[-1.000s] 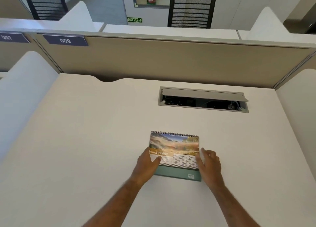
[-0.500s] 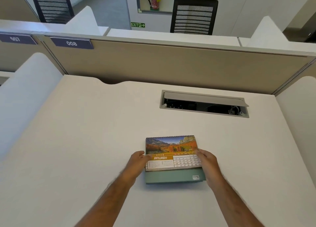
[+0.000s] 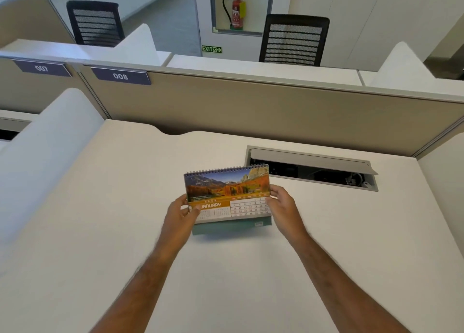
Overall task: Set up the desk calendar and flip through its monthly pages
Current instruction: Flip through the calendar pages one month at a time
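Note:
A spiral-bound desk calendar [image 3: 227,189] shows its January page, with an autumn mountain photo above the date grid. It is tilted up towards me, its teal base [image 3: 231,227] low over the white desk [image 3: 125,207]. My left hand [image 3: 182,213] grips the calendar's left edge, thumb on the page front. My right hand [image 3: 282,204] holds the right edge, fingers wrapped behind it.
An open grey cable tray [image 3: 311,167] is sunk into the desk just behind and right of the calendar. A beige partition [image 3: 276,111] closes the back, white side dividers [image 3: 45,152] flank the desk. Black chairs [image 3: 293,41] stand beyond.
The calendar went from lying flat on the desk to raised and tilted upright in both hands. My hands shifted from its lower corners to its side edges.

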The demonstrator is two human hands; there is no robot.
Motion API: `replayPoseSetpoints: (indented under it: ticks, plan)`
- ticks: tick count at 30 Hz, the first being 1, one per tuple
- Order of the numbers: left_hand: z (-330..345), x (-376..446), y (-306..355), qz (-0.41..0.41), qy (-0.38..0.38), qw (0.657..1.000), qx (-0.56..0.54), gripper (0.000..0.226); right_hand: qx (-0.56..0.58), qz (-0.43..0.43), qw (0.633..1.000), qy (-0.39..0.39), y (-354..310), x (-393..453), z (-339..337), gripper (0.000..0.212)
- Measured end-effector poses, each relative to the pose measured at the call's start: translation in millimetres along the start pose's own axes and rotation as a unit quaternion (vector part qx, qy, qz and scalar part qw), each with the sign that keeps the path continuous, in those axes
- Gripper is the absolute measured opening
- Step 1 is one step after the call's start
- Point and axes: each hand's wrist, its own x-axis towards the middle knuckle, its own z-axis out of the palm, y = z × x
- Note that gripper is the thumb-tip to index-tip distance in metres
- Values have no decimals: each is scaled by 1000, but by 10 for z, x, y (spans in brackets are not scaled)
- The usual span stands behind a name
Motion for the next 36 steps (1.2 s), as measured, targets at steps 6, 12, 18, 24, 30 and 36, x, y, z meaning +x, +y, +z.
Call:
replayPoseSetpoints:
  ticks: [6, 12, 18, 24, 30, 36]
  plan:
    - [-228, 378, 117, 25, 8, 1000, -10, 41, 2, -20, 999, -44, -309, 483, 318, 33]
    - [-313, 678, 102, 24, 9, 999, 44, 63, 33, -7, 997, -76, -421, 890, 513, 36]
    - [-247, 809, 15, 25, -15, 999, 36, 59, 25, 20, 995, -97, -322, 981, 571, 45]
    - [-141, 787, -133, 16, -31, 998, 60, 83, 20, 29, 995, -98, -214, 980, 588, 54]
    - [-27, 714, -165, -11, 10, 998, 61, 88, 24, 18, 994, -105, -232, 992, 595, 52]
    - [-5, 656, -119, -50, 136, 989, 21, 58, 30, 23, 995, -95, -240, 995, 609, 49]
